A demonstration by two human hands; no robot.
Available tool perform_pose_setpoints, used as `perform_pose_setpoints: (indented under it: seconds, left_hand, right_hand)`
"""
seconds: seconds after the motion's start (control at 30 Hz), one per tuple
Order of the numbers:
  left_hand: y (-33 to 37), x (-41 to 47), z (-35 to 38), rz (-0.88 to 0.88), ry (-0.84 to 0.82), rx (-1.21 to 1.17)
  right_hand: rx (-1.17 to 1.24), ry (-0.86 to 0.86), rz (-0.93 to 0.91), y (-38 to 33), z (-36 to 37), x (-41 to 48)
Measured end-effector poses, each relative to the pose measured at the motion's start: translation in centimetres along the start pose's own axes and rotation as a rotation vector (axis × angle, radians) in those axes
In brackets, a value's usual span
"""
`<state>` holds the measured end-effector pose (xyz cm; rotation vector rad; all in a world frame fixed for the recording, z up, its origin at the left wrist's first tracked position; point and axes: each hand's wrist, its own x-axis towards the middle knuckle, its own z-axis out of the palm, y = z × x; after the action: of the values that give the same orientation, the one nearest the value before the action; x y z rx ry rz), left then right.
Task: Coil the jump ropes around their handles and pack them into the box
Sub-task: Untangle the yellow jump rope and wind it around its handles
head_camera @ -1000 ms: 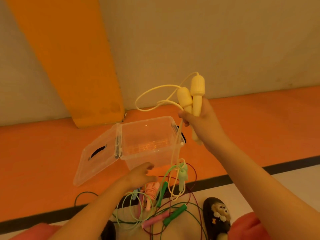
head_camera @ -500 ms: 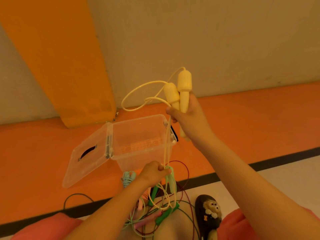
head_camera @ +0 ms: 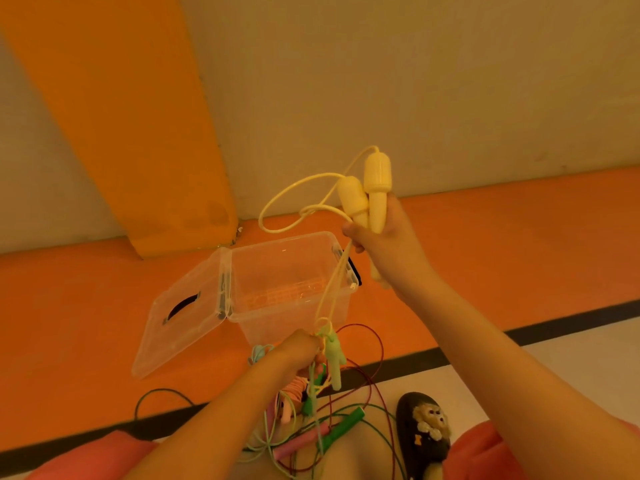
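Head view is showing the pale yellow jump rope with two rounded plastic handles held up near the right edge of the clear plastic box with its hinged lid lying open, the right hand curling round both handles while the left hand is pinching the hanging cord lower down, beside a pale green handle. The cord is looking light, limp and springy, probably snagging in the tangle of coloured ropes on the floor, so gripping the stiff handles and feeding cord close to them is seeming wisest.
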<state>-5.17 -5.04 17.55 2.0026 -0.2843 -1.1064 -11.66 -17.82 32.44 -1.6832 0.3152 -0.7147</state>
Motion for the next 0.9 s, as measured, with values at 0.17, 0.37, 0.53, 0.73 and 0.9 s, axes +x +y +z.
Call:
perform_pose_setpoints:
  seconds: [0.17,0.37,0.53,0.73,0.9]
  left_hand:
    - [0.7,-0.3,-1.0,0.092,0.077,0.185]
    - [3.1,-2.3,-4.1,0.429,0.231,0.427]
    - [4.7,-4.5,-5.6,0.554,0.17,0.085]
    - [5.6,-5.2,-7.0,0.575,0.201,-0.1]
    - [5.9,-5.2,-7.5,0.536,0.136,-0.254]
  right_hand:
    - [-0.033,-0.02,0.003,0.2,0.6,-0.1]
    - [-0.136,-0.067,0.008,0.9,0.8,-0.6]
    - [-0.156,-0.128,-0.026,1.8,0.9,-1.2]
    - [-0.142,-0.157,0.016,3.2,0.5,-1.5]
    - [-0.168,-0.18,0.013,3.3,0.5,-1.7]
